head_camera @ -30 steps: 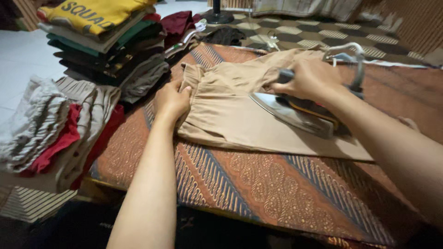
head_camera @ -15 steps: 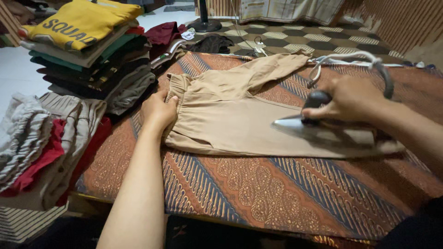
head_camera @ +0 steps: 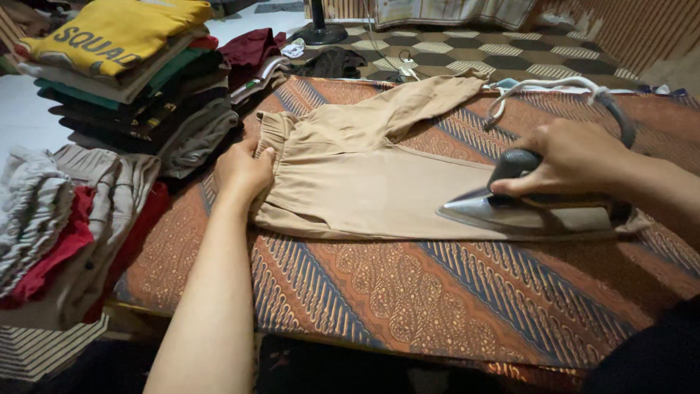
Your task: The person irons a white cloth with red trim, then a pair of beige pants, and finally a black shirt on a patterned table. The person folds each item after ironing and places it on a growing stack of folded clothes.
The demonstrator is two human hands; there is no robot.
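Observation:
Tan trousers (head_camera: 364, 182) lie flat on a brown patterned batik cloth (head_camera: 408, 292). My left hand (head_camera: 243, 169) presses down on the waistband at the trousers' left end. My right hand (head_camera: 576, 157) grips the dark handle of a metal clothes iron (head_camera: 532, 211), which rests on the right part of the trouser leg. The iron's pointed tip faces left. A white cord (head_camera: 554, 91) loops from the iron's back across the cloth.
A tall stack of folded clothes (head_camera: 124, 80) topped by a yellow shirt stands at the far left. A second pile of striped, red and grey garments (head_camera: 65, 219) lies at the near left. Dark clothes and a fan base sit on the checkered floor behind.
My right hand has slid the iron from the trousers' middle to the right along the leg. My left hand has stayed on the waistband. The view has shifted slightly.

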